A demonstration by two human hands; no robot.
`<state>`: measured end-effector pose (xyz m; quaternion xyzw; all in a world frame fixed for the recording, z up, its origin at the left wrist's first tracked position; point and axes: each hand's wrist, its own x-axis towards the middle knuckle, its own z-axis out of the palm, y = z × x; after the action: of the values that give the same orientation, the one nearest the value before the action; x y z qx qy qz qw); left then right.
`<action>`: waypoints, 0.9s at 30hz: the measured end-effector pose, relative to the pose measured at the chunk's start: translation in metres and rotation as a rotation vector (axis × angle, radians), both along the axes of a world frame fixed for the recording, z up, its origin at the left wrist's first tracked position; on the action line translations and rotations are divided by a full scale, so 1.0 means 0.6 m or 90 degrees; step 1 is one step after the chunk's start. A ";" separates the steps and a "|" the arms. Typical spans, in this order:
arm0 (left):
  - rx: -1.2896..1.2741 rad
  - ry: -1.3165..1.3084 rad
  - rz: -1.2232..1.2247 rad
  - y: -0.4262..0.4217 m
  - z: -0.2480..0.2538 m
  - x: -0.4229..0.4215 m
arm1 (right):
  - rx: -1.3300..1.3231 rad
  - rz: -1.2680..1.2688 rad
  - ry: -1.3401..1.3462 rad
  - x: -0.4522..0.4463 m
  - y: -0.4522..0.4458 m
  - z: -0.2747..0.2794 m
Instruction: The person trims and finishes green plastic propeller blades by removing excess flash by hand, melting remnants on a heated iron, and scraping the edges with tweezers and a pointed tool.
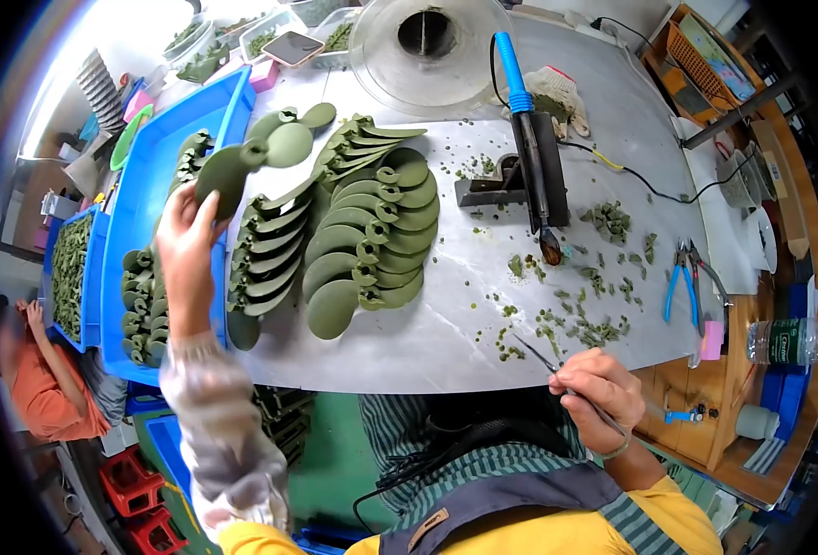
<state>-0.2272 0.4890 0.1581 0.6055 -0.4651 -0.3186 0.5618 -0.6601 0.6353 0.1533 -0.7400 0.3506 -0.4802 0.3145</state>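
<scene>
My left hand [187, 245], raised over the right edge of a blue tray [239, 92], pinches a blade of a dark green plastic propeller [224, 176]. Another green propeller piece [290, 143] lies just beyond it. Rows of overlapping green propellers [404, 217] cover the table to the right of this hand, and more lie inside the tray. Low at the table's front edge, my right hand [601, 393] is closed around a thin pointed metal tool [536, 351], its tip directed up and left near small green scraps [598, 328]. Whether it is tweezers or a blade I cannot tell.
A blue-handled soldering iron [520, 97] rests on a dark stand [546, 171]. Behind are a large clear round container [372, 55] and a phone [293, 48]. Blue pliers [677, 287] lie at right. At far left sits another person [53, 388] beside a filled blue tray [97, 277].
</scene>
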 end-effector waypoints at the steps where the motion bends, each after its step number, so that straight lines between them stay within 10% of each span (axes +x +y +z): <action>1: 0.051 -0.011 -0.027 -0.040 -0.011 0.024 | 0.001 0.005 0.000 0.002 0.002 0.004; 9: 0.276 0.103 -0.052 -0.213 -0.113 0.113 | 0.004 -0.039 0.049 -0.024 0.012 0.018; 14: 0.197 -0.112 -0.112 -0.288 -0.209 0.209 | 0.082 -0.227 0.109 -0.044 0.017 0.003; 21: 0.015 -0.288 -0.173 -0.202 -0.111 0.189 | -0.057 -0.473 0.348 -0.191 -0.106 -0.089; 27: -0.017 -0.226 -0.205 0.068 0.083 -0.116 | -0.040 -0.453 0.396 -0.230 -0.140 -0.119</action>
<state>-0.2970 0.5301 0.2080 0.5628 -0.6509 -0.2864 0.4213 -0.7979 0.5514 0.0820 -0.6919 0.6451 -0.3241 -0.0122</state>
